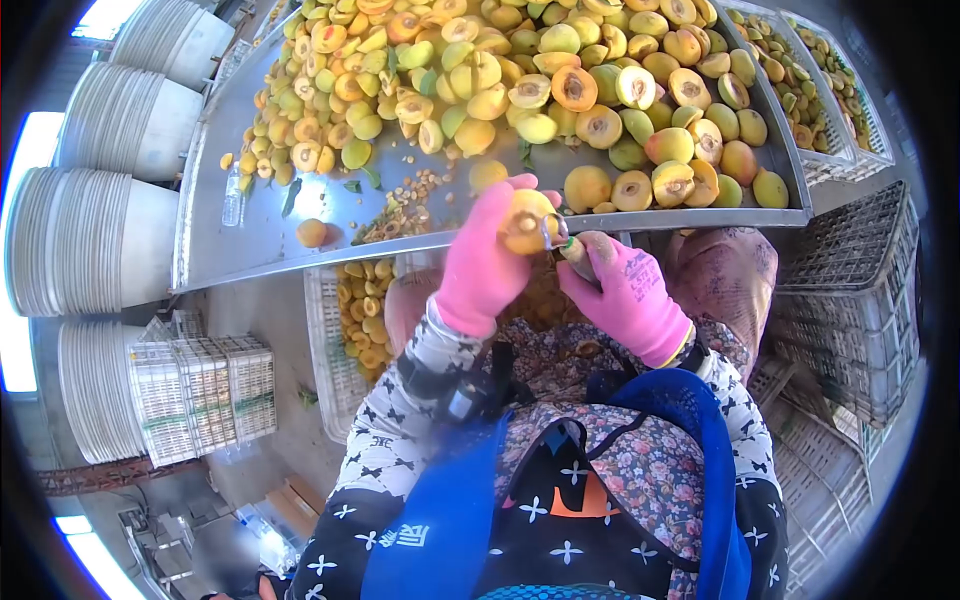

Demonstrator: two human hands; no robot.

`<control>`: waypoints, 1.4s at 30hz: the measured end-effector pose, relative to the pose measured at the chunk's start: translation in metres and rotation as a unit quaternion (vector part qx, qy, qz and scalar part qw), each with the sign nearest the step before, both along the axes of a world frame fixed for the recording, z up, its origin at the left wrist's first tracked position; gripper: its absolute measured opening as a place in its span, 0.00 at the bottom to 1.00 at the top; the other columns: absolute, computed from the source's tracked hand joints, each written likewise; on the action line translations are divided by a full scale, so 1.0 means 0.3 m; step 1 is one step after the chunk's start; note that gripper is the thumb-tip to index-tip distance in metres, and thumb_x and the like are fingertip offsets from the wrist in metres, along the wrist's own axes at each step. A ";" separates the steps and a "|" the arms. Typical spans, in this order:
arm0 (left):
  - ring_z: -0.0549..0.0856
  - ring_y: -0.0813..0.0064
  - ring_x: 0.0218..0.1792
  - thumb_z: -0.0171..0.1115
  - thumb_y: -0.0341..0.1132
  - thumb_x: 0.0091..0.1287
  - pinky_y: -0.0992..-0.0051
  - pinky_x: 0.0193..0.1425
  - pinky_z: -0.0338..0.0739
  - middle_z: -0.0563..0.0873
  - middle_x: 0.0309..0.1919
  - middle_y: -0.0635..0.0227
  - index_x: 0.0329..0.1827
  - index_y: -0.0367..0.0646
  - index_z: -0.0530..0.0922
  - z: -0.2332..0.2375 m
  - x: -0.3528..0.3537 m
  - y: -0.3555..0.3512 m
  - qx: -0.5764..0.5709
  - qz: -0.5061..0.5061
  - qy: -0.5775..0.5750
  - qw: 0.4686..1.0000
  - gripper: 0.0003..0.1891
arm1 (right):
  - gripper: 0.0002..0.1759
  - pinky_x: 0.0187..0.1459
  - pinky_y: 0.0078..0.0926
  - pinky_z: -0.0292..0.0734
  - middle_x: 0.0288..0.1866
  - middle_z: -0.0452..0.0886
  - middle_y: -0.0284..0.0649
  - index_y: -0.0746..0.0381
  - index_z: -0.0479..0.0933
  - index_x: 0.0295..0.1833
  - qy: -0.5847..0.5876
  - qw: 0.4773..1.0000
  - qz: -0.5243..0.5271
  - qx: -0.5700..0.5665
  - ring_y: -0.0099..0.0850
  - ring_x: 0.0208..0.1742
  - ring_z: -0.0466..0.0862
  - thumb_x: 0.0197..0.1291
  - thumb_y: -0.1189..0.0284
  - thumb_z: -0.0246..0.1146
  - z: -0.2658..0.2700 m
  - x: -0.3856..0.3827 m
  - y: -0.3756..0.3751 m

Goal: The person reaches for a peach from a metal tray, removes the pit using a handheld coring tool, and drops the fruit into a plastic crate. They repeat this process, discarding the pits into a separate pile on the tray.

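My left hand [482, 262], in a pink glove, is wrapped round a yellow peach [520, 228] just above the table's near edge. The peach's cut face with its centre is turned partly up. My right hand [634, 302], also gloved in pink, grips the handle of a pitting tool [574, 252] with a curved metal loop at its tip. That loop touches or lies right beside the right side of the peach. Many whole and halved peaches [480, 85] are heaped beyond my hands on the metal table [260, 245]. Several halves at the right still have their pits.
Loose pits [415, 195] and leaves lie near the table's front edge, with a plastic bottle [233, 196] at the left. A crate of peach halves [368, 315] stands below. Grey crates [850, 300] are stacked at right, and white tubs [95, 240] and crates [205, 395] at left.
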State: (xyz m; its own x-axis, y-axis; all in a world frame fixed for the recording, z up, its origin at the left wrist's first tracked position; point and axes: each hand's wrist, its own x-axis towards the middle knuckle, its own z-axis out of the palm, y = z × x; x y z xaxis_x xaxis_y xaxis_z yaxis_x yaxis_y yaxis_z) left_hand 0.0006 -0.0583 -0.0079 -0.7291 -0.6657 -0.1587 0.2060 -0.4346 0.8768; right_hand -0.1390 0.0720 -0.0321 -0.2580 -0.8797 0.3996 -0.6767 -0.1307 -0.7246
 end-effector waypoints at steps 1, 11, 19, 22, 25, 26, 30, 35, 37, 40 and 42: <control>0.82 0.56 0.56 0.50 0.49 0.78 0.57 0.65 0.75 0.81 0.57 0.51 0.67 0.40 0.70 -0.008 -0.009 0.028 0.064 0.019 0.019 0.998 0.24 | 0.14 0.36 0.43 0.78 0.36 0.83 0.45 0.60 0.74 0.48 0.009 1.000 0.003 0.016 0.47 0.36 0.85 0.59 0.68 0.67 -0.008 -0.001 0.005; 0.83 0.65 0.57 0.64 0.15 0.62 0.70 0.59 0.81 0.80 0.58 0.54 0.66 0.36 0.70 -0.050 0.039 0.051 -0.472 -0.010 -0.063 0.879 0.27 | 0.20 0.41 0.42 0.75 0.39 0.82 0.42 0.59 0.74 0.51 0.153 0.982 0.007 0.106 0.44 0.38 0.84 0.55 0.67 0.69 -0.031 0.007 0.014; 0.84 0.72 0.51 0.61 0.34 0.73 0.74 0.59 0.77 0.84 0.50 0.60 0.55 0.38 0.74 0.009 0.010 0.082 0.029 0.048 -0.085 0.995 0.13 | 0.17 0.43 0.44 0.74 0.40 0.82 0.42 0.58 0.73 0.51 0.167 0.972 0.007 0.162 0.44 0.39 0.84 0.57 0.68 0.66 -0.045 0.027 0.009; 0.84 0.72 0.50 0.62 0.34 0.72 0.73 0.56 0.78 0.84 0.48 0.61 0.54 0.39 0.75 -0.007 0.014 0.087 0.048 0.055 -0.100 0.992 0.13 | 0.16 0.40 0.45 0.74 0.38 0.82 0.43 0.59 0.72 0.49 0.158 0.975 0.017 0.153 0.45 0.38 0.85 0.58 0.69 0.66 -0.068 0.033 0.008; 0.84 0.71 0.50 0.63 0.30 0.70 0.72 0.56 0.79 0.84 0.48 0.61 0.56 0.37 0.75 -0.068 0.051 0.082 0.014 0.051 -0.124 0.991 0.14 | 0.15 0.37 0.46 0.75 0.36 0.82 0.45 0.60 0.72 0.48 0.124 0.976 0.036 0.176 0.49 0.36 0.84 0.58 0.69 0.66 -0.116 0.057 0.011; 0.84 0.70 0.50 0.64 0.29 0.69 0.71 0.56 0.80 0.84 0.48 0.61 0.57 0.37 0.75 -0.098 0.069 0.083 -0.056 0.042 -0.126 0.989 0.16 | 0.15 0.37 0.46 0.76 0.35 0.81 0.47 0.60 0.71 0.48 0.072 0.982 0.055 0.168 0.50 0.35 0.84 0.58 0.69 0.66 -0.123 0.068 0.014; 0.84 0.68 0.50 0.66 0.23 0.64 0.70 0.55 0.81 0.84 0.49 0.60 0.61 0.36 0.74 -0.114 0.086 0.099 -0.164 0.035 -0.132 0.977 0.22 | 0.16 0.37 0.46 0.77 0.34 0.81 0.50 0.62 0.71 0.48 -0.042 0.980 0.088 0.171 0.53 0.35 0.83 0.58 0.69 0.66 -0.097 0.088 0.009; 0.84 0.69 0.50 0.67 0.20 0.60 0.69 0.55 0.81 0.84 0.50 0.59 0.64 0.37 0.74 -0.118 0.070 0.100 -0.277 0.066 -0.108 0.952 0.27 | 0.14 0.37 0.46 0.77 0.34 0.81 0.49 0.62 0.71 0.46 0.015 0.993 0.022 0.115 0.52 0.37 0.83 0.58 0.69 0.66 -0.122 0.109 0.004; 0.84 0.69 0.50 0.67 0.21 0.61 0.70 0.55 0.81 0.84 0.49 0.59 0.63 0.37 0.74 -0.095 0.067 0.105 -0.311 0.065 -0.117 0.941 0.26 | 0.14 0.37 0.45 0.77 0.34 0.81 0.48 0.61 0.71 0.46 0.029 0.992 -0.003 0.126 0.51 0.37 0.83 0.59 0.69 0.66 -0.109 0.105 0.005; 0.85 0.70 0.49 0.67 0.27 0.65 0.71 0.55 0.80 0.84 0.49 0.61 0.61 0.37 0.75 -0.068 0.056 0.109 -0.230 0.067 -0.129 0.962 0.21 | 0.14 0.36 0.45 0.77 0.35 0.81 0.48 0.62 0.71 0.46 0.053 0.990 0.033 0.126 0.51 0.37 0.84 0.59 0.68 0.66 -0.116 0.087 0.011; 0.85 0.71 0.48 0.66 0.33 0.68 0.72 0.54 0.80 0.85 0.48 0.62 0.58 0.38 0.76 -0.053 0.043 0.098 0.030 0.085 -0.106 0.990 0.18 | 0.15 0.36 0.44 0.77 0.35 0.81 0.48 0.62 0.70 0.46 0.083 0.985 0.043 0.144 0.51 0.36 0.84 0.59 0.68 0.66 -0.106 0.074 0.013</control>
State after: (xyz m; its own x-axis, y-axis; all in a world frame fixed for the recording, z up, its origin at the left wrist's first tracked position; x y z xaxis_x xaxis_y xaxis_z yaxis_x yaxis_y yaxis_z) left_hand 0.0135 -0.0290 -0.0239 -0.5529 -0.7612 -0.3389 0.0948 -0.4616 0.8820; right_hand -0.1169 0.0759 -0.0639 -0.1304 -0.9785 0.1600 -0.7846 0.0032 -0.6200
